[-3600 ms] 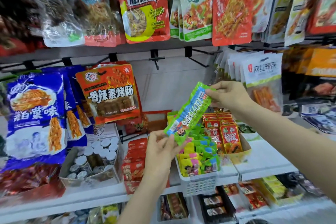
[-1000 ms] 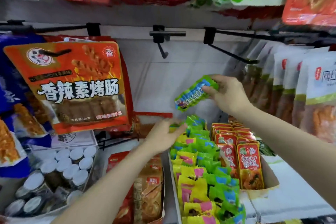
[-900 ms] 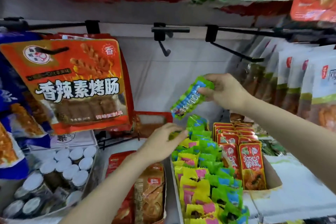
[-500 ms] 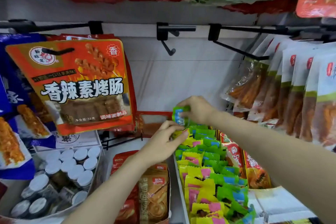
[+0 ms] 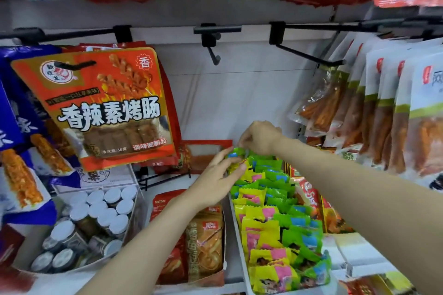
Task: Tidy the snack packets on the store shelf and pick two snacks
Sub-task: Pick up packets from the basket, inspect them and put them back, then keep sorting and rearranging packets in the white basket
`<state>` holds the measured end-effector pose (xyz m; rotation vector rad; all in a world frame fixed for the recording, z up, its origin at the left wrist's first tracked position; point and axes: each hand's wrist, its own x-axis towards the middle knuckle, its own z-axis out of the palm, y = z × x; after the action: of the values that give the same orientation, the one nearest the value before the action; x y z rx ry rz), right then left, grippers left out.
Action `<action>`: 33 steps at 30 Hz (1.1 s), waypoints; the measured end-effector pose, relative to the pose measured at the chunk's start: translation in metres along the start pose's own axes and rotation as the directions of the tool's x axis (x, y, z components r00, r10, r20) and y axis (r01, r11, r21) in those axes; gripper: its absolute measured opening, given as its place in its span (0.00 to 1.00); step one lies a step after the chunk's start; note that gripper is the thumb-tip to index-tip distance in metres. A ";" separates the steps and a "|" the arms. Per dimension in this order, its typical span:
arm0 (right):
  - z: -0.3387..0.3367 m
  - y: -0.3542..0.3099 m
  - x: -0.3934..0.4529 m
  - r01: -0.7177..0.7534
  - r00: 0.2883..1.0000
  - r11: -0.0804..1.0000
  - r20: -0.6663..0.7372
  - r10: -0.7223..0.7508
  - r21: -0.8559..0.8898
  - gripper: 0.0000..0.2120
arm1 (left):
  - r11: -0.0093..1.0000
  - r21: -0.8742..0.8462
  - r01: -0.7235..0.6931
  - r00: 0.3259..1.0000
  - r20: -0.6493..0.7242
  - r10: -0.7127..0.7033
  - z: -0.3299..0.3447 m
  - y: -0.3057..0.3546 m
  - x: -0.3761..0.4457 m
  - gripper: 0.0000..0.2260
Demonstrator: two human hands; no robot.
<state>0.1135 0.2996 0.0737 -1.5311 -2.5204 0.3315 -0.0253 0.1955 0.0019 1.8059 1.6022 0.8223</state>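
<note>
At a store shelf (image 5: 359,250), I reach both bare arms into a white tray (image 5: 237,235) packed with green and yellow snack packets (image 5: 278,220). My right hand (image 5: 260,137), at about 12 o'clock over the tray's far end, has its grip pinching the top edge of a green packet (image 5: 236,153) standing at the back of the row. My left hand (image 5: 217,181), coming in from 8 o'clock, has a released grip, its straight fingers resting against the far packets at the tray's left rim. At 10 o'clock hangs a large orange sausage-snack bag (image 5: 105,108) on a black peg. At 3 o'clock hang white packets of orange strips (image 5: 374,112). At 7 o'clock sits a box of white-capped jars (image 5: 96,220).
</note>
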 end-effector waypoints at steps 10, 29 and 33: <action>-0.049 0.061 -0.212 0.155 0.959 0.932 -0.278 -0.062 0.328 0.05 | 0.993 0.116 -0.034 0.977 -0.205 0.057 0.009 0.076 -0.073 0.20; 0.038 0.045 -0.296 0.241 0.937 0.968 -0.276 -0.214 0.064 0.18 | 0.835 0.490 -0.250 0.886 -0.232 0.401 0.080 0.085 -0.171 0.11; 0.038 0.047 -0.285 0.197 0.936 0.967 -0.324 -0.137 0.162 0.11 | 0.829 0.498 -0.255 0.889 -0.216 0.404 0.076 0.080 -0.170 0.20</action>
<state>0.2742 0.0633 0.0150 -1.1825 -2.2772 0.2744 0.0685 0.0157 0.0032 2.4506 1.8199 0.9882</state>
